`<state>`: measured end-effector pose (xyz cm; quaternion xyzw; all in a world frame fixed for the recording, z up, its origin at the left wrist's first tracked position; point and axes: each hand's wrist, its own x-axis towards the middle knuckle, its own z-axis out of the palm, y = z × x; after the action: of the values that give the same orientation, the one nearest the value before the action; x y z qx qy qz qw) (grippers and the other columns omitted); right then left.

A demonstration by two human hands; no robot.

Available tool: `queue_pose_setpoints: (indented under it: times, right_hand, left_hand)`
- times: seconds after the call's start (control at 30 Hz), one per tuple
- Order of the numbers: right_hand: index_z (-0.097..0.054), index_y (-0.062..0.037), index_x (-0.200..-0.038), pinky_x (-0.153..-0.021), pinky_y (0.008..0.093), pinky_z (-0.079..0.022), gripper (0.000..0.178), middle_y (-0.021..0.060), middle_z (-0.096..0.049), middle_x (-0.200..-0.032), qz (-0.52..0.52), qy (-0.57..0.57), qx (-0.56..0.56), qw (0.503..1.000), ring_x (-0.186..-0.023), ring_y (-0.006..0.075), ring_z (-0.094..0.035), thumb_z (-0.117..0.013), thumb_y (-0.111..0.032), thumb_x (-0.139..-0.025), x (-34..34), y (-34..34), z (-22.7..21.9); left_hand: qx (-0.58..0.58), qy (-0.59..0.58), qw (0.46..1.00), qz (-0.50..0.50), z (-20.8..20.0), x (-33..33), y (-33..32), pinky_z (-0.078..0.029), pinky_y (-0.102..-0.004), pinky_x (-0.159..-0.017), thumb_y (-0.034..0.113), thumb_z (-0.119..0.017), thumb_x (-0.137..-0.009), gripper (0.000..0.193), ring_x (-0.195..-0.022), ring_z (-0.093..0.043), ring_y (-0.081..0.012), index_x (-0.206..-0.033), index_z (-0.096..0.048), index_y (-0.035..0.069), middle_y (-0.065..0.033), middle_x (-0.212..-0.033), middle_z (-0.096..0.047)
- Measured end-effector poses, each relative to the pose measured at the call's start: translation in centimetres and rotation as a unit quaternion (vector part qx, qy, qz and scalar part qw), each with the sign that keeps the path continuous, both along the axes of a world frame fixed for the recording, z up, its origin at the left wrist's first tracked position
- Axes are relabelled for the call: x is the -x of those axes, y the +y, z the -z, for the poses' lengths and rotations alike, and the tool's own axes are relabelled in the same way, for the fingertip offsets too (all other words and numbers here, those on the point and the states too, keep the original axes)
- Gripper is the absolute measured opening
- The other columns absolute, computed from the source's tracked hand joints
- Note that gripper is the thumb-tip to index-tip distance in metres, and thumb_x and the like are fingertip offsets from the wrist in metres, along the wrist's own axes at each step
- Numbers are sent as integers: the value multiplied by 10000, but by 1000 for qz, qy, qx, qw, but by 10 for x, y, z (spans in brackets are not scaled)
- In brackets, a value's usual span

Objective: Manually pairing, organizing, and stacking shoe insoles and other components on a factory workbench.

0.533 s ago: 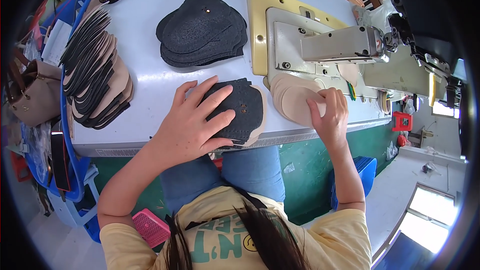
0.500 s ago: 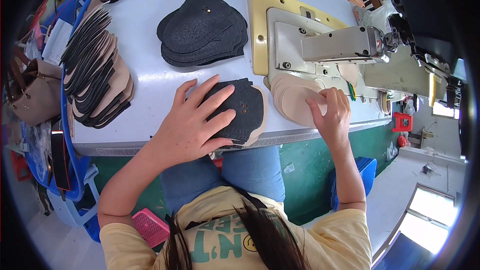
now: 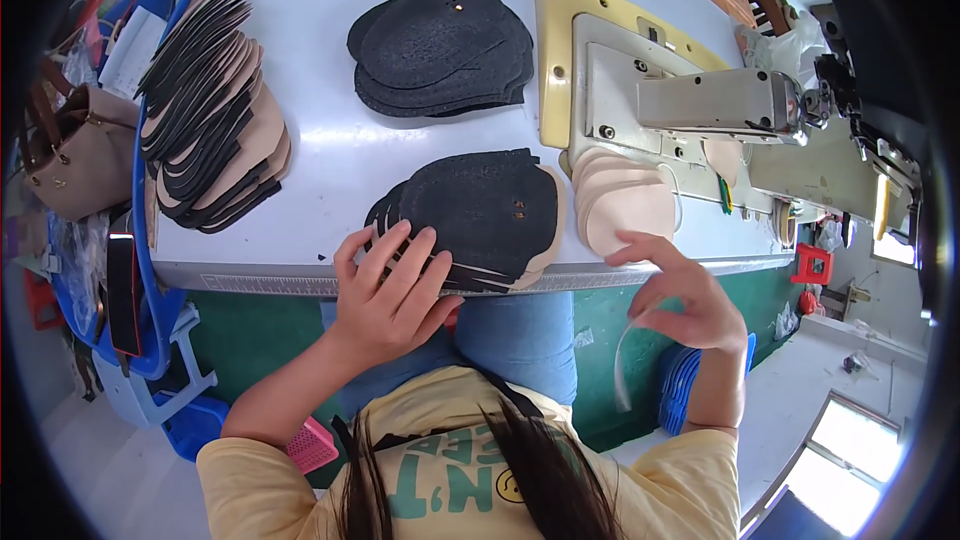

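Observation:
Before me at the table's front edge lies a fanned stack of black leather-like pieces [image 3: 470, 205], with a beige layer showing along its right side. My left hand [image 3: 395, 290] rests its outstretched fingers on the stack's near left corner, gripping nothing. To the right, several overlapping beige rounded pieces [image 3: 630, 215] lie beside the sewing machine. Just past the table edge is my right hand [image 3: 695, 305], its index finger reaching toward the nearest beige piece. From its thumb hangs a thin pale strip [image 3: 621, 375], curling down; the exact grip is partly hidden.
A sewing machine [image 3: 705, 105] on a yellow-rimmed base occupies the right of the table. Another black stack [image 3: 440, 50] sits farther back. At left stands a leaning row of black and beige pieces [image 3: 215, 130], near a blue-rimmed basket [image 3: 150, 280] and a beige handbag [image 3: 85, 160].
My left hand has slid back toward me, uncovering more of the black stack. My right hand has left the beige pieces and come nearer, now with a pale strip. The view has shifted slightly.

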<state>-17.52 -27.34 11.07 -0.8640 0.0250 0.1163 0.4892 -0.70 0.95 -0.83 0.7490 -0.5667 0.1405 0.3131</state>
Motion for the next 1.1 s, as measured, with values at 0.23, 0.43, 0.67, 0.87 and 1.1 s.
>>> queue_pose_setpoints:
  times: [0.23, 0.43, 0.67, 0.87, 1.1]
  right_hand:
    - [-621, 53, -1017, -656, 186, -477, 177, 50, -650, -896, 360, -8, -154, 920, -776, 74, -608, -594, 65, -843, -48, 29, 34]
    - [-602, 51, -1046, -668, 184, -502, 191, 53, -666, -882, 334, -6, -183, 925, -756, 71, -626, -643, 10, -864, -83, 47, 45]
    - [-593, 50, -1062, -662, 172, -503, 204, 55, -672, -888, 337, 17, -189, 922, -764, 74, -640, -651, -12, -877, -87, 52, 55]
    - [-592, 31, -1063, -621, 182, -488, 244, 35, -661, -856, 316, -2, -46, 948, -713, 66, -613, -690, -53, -857, -79, 59, 59]
    - [-600, -37, -1053, -610, 280, -450, 399, 91, -573, -970, 271, -175, 338, 884, -733, 201, -530, -788, -67, -702, -64, 47, 43]
  left_hand:
    - [16, 2, 1000, -13, 7, 1, -2, -373, -485, -923, 293, -733, -763, 439, -1148, -519, -297, -1132, -620, 83, -117, -1252, -572]
    - [40, -4, 998, -37, 9, 4, -3, -390, -405, -777, 338, -727, -766, 411, -1086, -568, -267, -1108, -656, 123, -110, -1163, -562]
    - [53, 0, 998, -45, 12, 5, -2, -390, -385, -778, 332, -722, -759, 400, -1086, -551, -273, -1098, -654, 129, -110, -1203, -551]
    - [16, -2, 1000, -14, 7, 3, -3, -377, -413, -795, 326, -734, -741, 427, -1051, -540, -304, -1082, -627, 92, -153, -1305, -543]
    - [-9, 87, 996, 22, -23, -18, -3, -354, -427, -777, 298, -726, -723, 383, -971, -543, -266, -1005, -603, 70, -120, -1183, -585]
